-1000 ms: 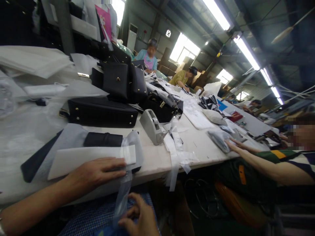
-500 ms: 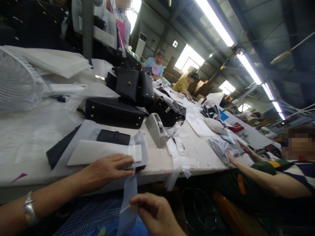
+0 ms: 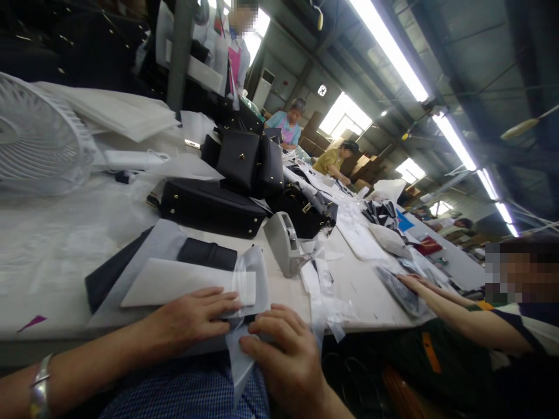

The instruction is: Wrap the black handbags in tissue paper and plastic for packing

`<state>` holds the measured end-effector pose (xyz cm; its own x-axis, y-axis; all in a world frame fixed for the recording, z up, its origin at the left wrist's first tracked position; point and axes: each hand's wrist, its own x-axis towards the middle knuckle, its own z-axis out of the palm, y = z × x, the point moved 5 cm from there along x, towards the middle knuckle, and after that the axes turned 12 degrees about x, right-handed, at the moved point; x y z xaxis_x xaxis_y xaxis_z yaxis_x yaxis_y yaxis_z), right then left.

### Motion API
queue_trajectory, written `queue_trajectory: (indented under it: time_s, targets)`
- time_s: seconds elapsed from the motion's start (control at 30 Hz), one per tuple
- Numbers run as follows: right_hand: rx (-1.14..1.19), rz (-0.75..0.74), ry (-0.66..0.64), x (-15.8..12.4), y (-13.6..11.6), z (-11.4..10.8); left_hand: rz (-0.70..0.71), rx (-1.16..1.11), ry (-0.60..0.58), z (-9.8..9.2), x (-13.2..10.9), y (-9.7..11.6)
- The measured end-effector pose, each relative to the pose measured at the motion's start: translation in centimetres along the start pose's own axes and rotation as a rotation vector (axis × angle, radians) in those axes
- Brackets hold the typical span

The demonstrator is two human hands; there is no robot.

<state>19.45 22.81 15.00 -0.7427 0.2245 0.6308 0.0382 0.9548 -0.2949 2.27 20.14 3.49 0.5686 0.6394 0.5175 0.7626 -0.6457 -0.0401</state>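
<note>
Since half a second ago the right hand [image 3: 290,349] has risen to the near table [image 3: 282,291] edge, just beside the left hand [image 3: 192,317], bringing the one clear strip [image 3: 239,364] up with it. The right hand is half curled, its fingertips at the strip; whether they pinch it, I cannot tell. The left hand is spread flat, palm down, fingers at the near right end of the one white sheet [image 3: 174,282]. That sheet lies on one piece of tissue [image 3: 151,247], with one black flap [image 3: 207,254] showing beyond it. Farther off sit at least four black bags [image 3: 209,209], one grey dispenser [image 3: 279,241] to the right and one fan [image 3: 43,134] far left.
</note>
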Motion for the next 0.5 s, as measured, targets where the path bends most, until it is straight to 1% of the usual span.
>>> queue_trajectory:
  time_s: [0.1, 0.23, 0.37, 0.43, 0.5]
  targets:
    - [0.122, 0.028, -0.051, 0.8, 1.9, 0.5, -0.033, -0.043, -0.016, -0.1, 0.2, -0.2]
    - [0.202, 0.077, -0.018, 2.0, 4.7, 1.5, -0.073, -0.050, -0.022, 0.5, 0.1, -0.5]
    - [0.220, 0.218, 0.041, 3.0, 8.1, 3.1, -0.117, -0.030, 0.035, 0.8, -0.2, -0.8]
    - [0.211, 0.297, 0.030, 3.1, 9.8, 4.1, -0.115, -0.022, 0.070, 0.7, -0.1, -0.7]
    - [0.200, 0.339, -0.005, 3.1, 11.1, 5.0, -0.106, -0.011, 0.095, 0.5, 0.2, -0.5]
